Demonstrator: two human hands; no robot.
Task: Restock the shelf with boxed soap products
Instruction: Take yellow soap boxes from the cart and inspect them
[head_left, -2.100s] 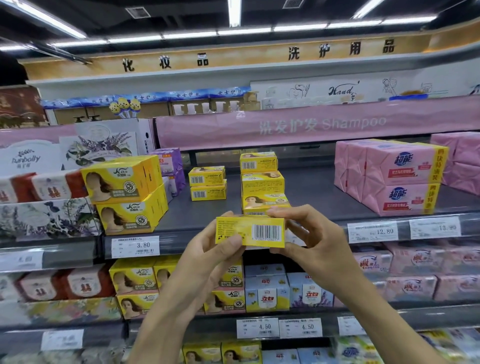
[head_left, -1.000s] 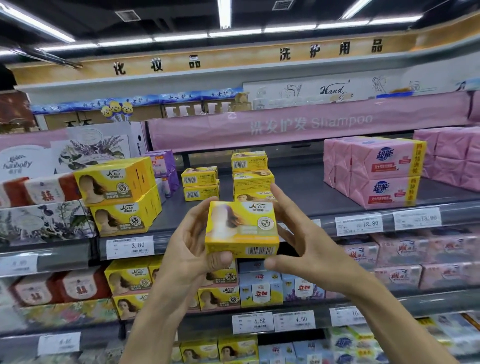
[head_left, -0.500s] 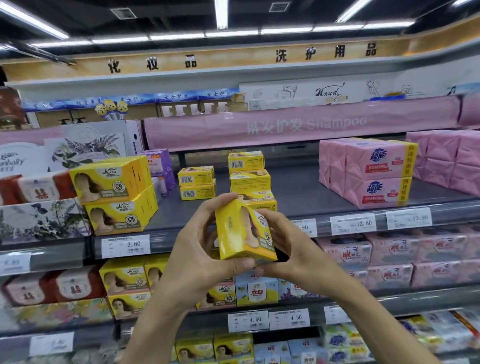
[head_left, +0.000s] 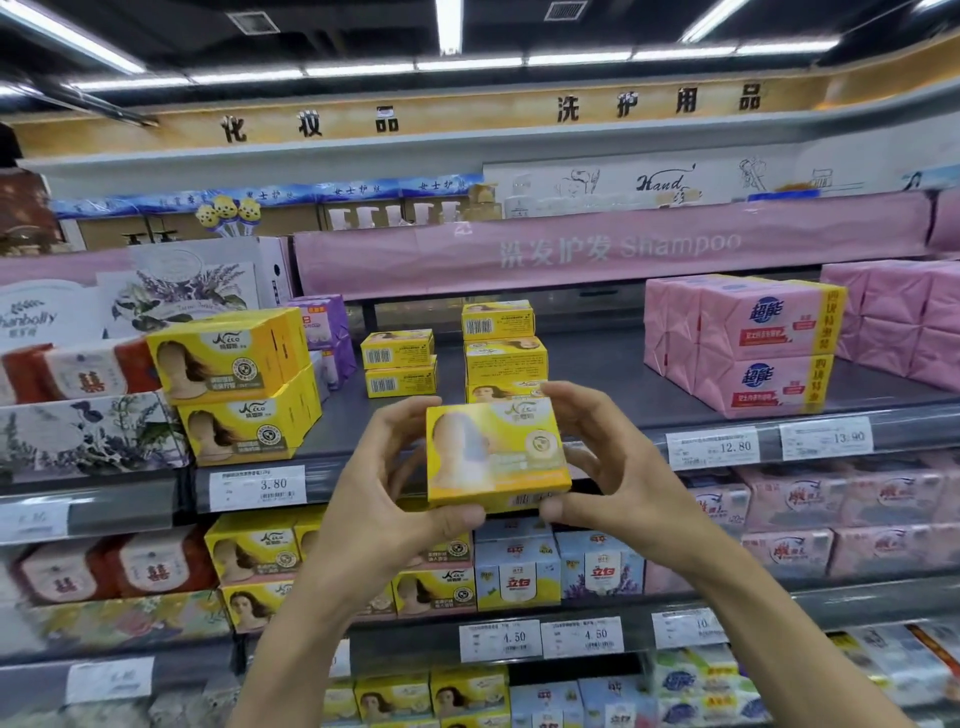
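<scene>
Moved: we turned the yellow soap box face-forward.
Hands: our left hand, right hand both pinch it.
Placing: level, before the yellow stack.

A pink banner printed "Shampoo" runs across the upper middle, under a tan wall sign with dark Chinese characters and bright ceiling light strips. Pink wrapped packs with blue logos are stacked two high on the right, above price tags reading 12.80 and 13.90. Further left a 3.80 tag shows. A lavender-printed box stands at upper left, purple packs just beside it, red-and-white packs below. Lower down, blue-and-white boxes sit above two 4.50 tags.
</scene>
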